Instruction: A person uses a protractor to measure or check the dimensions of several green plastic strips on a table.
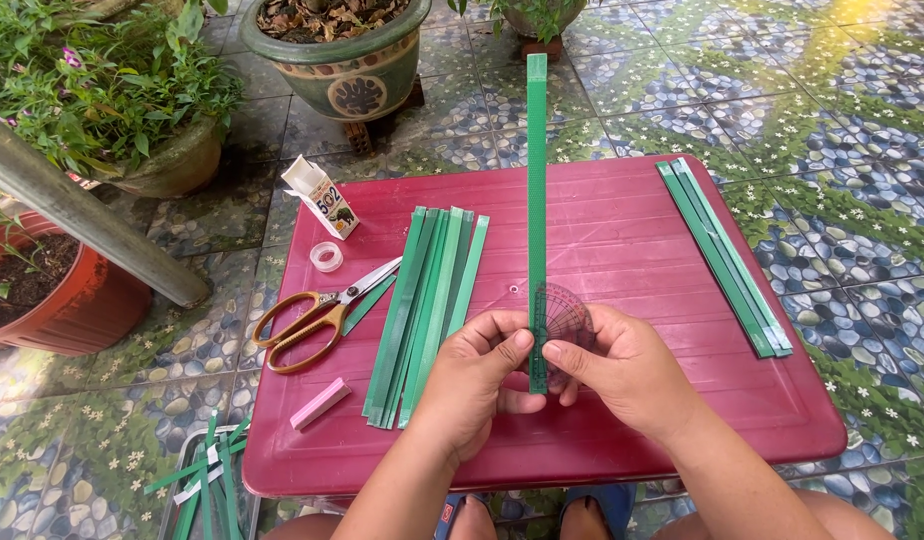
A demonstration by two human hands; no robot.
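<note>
Green plastic strapping strip (pixel 537 180), long, flat and narrow, is what we hold over the dark red plastic bench (pixel 622 230). Its long axis runs straight away from us, from our fingers out past the far edge of the bench toward the glazed green planter (pixel 342 60). Only its near end is gripped; the rest stands free above the bench top.

Our left hand (pixel 477 375) is closed in a pinch, thumb and forefinger pressed on the strip from its left side. Our right hand (pixel 622 370) is closed in the same way on the strip's right side, and it also seems to press a clear plastic protractor (pixel 562 315) against the strip. Both hands sit equally near, meeting at the strip's lower end, so the strip lies between them and reaches forward from them.

Left of the strip lies a loose stack of green strips (pixel 427 310), and further left the orange-handled scissors (pixel 317 315), a pink eraser-like block (pixel 320 403), a small roll of clear tape (pixel 326 257) and a small white carton (pixel 320 195). Well to the strip's right rests a slim bundle of green strips (pixel 727 260).
</note>
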